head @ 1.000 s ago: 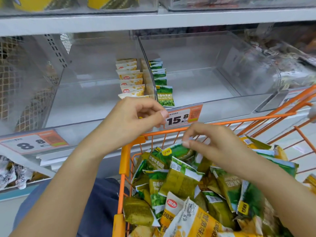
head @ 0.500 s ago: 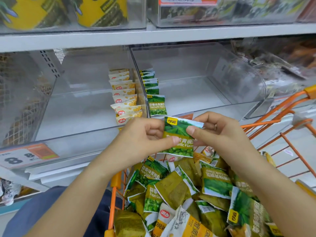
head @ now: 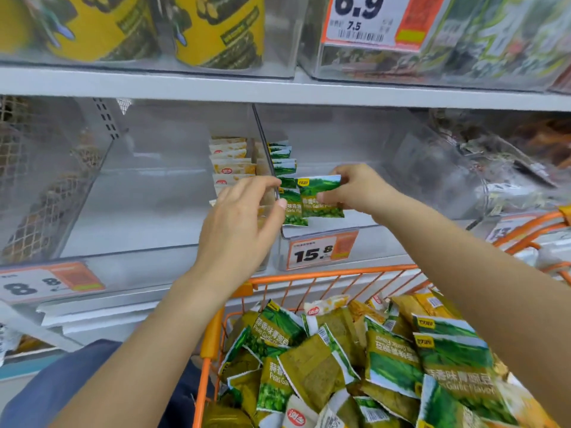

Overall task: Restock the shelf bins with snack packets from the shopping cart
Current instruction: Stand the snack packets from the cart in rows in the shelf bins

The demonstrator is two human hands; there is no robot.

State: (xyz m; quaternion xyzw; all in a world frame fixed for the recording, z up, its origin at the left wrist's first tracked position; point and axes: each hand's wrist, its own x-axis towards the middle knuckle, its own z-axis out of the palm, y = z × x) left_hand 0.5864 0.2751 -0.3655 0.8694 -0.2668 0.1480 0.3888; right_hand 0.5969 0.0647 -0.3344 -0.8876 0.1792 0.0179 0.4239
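Currently a green pea packet (head: 321, 196) is pinched by the right hand (head: 355, 189) inside the right-hand clear bin (head: 401, 168), just beside the green row (head: 285, 177); placing is judged under way. Nothing is held by the left hand (head: 241, 223), fingers relaxed at the divider (head: 265, 152). Next, release upright is called for, then another packet from the cart (head: 309, 274)

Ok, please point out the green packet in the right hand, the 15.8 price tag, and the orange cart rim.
green packet (head: 321, 193): head view, middle of its front face.
15.8 price tag (head: 313, 254): head view, on the printed digits.
orange cart rim (head: 333, 271): head view, top front bar.
right hand (head: 358, 188): head view, back of the hand.
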